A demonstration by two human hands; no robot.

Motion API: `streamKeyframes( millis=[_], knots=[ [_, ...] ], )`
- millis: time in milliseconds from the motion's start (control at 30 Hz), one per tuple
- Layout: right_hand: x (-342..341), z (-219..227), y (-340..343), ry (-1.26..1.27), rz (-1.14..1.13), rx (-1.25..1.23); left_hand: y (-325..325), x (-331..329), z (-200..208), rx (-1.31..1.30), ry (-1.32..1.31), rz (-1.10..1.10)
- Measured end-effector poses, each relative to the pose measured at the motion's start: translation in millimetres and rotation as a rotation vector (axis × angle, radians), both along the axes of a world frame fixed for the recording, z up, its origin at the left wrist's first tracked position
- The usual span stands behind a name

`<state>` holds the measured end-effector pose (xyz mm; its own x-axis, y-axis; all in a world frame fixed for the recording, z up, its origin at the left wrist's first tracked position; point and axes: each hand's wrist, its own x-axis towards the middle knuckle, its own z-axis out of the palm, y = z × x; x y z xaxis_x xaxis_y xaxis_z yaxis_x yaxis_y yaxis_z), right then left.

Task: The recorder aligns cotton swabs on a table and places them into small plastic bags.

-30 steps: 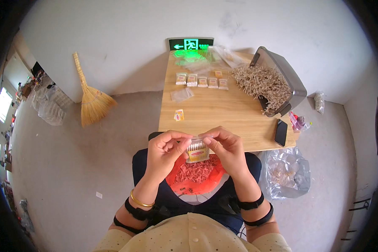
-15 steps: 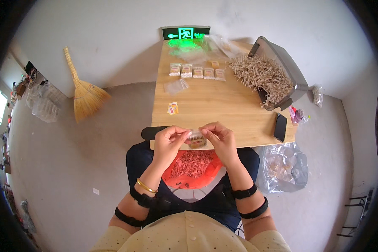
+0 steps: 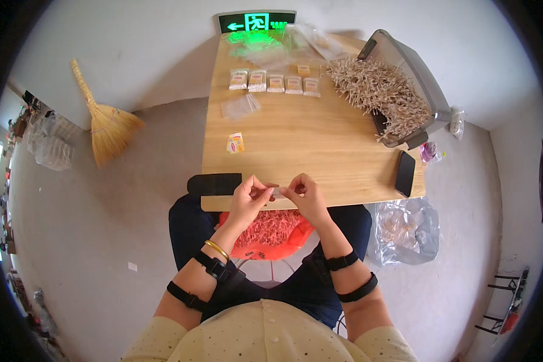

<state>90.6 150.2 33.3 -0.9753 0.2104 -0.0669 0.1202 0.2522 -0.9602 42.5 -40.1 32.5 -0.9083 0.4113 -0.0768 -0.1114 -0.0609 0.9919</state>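
At the table's near edge I hold a small clear pack of cotton swabs (image 3: pixel 277 192) between both hands. My left hand (image 3: pixel 248 199) pinches one end of its top, and my right hand (image 3: pixel 308 199) pinches the other. The pack is tilted, so most of it is hidden by my fingers. Farther off, several filled swab packs (image 3: pixel 276 83) stand in a row. Nearer lie flat clear bags (image 3: pixel 241 107) and a few small yellow-and-white cards (image 3: pixel 236 143). Loose cotton swabs (image 3: pixel 377 93) spill from a grey bin (image 3: pixel 413 63) tipped on its side.
A phone (image 3: pixel 405 174) lies at the table's right edge, a black pad (image 3: pixel 214 184) at the left. Below the table's near edge hangs a red bag (image 3: pixel 262 250) of shredded-looking pieces. A clear plastic bag (image 3: pixel 407 232) sits at right. A lit exit sign (image 3: pixel 257 23) is behind; a broom (image 3: pixel 113 130) leans left.
The swab pack has tipped, so its front with the card no longer shows. My hands stay pinched on its top. The whole view has shifted slightly.
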Motion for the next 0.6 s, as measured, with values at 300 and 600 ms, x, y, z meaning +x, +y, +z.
streamKeyframes(
  millis=[300, 600],
  knots=[
    [3.6, -5.3, 1.6, -0.070, 0.069, 0.020, -6.2, -4.1, -12.5, -0.019, -0.122, -0.086],
    [2.1, -9.4, 9.7, -0.217, 0.159, -0.159, -12.1, -11.5, -15.4, -0.109, -0.094, -0.189]
  ],
)
